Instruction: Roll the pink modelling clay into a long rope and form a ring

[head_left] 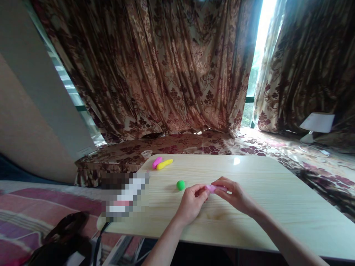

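Note:
Between my two hands is a small, soft-looking piece of pale pink modelling clay, held just above the table. The fingertips of my left hand pinch its left end. My right hand grips the other end between thumb and fingers, which cover part of it. A green clay ball rests on the table just left of my left hand, not touching it. Farther back, a yellow clay roll lies beside a magenta clay piece.
The pale wooden table spans the space under my hands. A blurred-out white object lies along its left edge, with a black cord hanging down. Behind stand a clear cup, a white lamp and patterned curtains.

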Available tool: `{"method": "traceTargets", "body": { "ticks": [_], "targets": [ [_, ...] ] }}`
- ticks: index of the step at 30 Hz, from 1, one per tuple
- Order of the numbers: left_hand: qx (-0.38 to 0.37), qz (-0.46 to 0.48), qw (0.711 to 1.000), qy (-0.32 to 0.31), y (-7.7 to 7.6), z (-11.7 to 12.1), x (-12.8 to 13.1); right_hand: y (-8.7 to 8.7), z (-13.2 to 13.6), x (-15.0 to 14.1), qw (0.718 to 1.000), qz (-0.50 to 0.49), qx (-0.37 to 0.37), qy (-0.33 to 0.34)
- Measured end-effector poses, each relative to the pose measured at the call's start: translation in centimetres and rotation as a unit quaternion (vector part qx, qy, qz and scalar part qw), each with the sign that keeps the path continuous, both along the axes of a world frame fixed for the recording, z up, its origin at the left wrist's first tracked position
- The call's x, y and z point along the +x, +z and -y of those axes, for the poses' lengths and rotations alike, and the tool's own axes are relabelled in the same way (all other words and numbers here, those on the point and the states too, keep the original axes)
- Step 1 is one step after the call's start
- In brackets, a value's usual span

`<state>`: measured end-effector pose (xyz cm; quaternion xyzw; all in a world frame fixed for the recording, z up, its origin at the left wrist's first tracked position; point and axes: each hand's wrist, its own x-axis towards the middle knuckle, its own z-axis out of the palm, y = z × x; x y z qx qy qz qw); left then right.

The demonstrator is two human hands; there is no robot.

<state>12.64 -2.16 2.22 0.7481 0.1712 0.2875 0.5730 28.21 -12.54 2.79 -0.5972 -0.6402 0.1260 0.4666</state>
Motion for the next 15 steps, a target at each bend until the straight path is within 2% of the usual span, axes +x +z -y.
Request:
{"method": "traceTargets", "body": {
  "ticks": [7,11,15],
  "targets": [
    [0.006,-0.020,0.999,0.039,-2.5,-0.3,-0.1,-2.5,-1.5,-0.2,1.000,-0.013,-0.025,-0.001],
    [0.044,-0.028,0.997,0.058,-2.9,-0.2,0.1,-3.5,-1.7,0.1,0.998,-0.010,-0.055,0.013],
    [0.016,-0.055,0.996,0.071,-3.3,-0.6,0.1,-3.8,-1.7,0.2,0.997,-0.052,-0.058,0.011]
  ]
}}
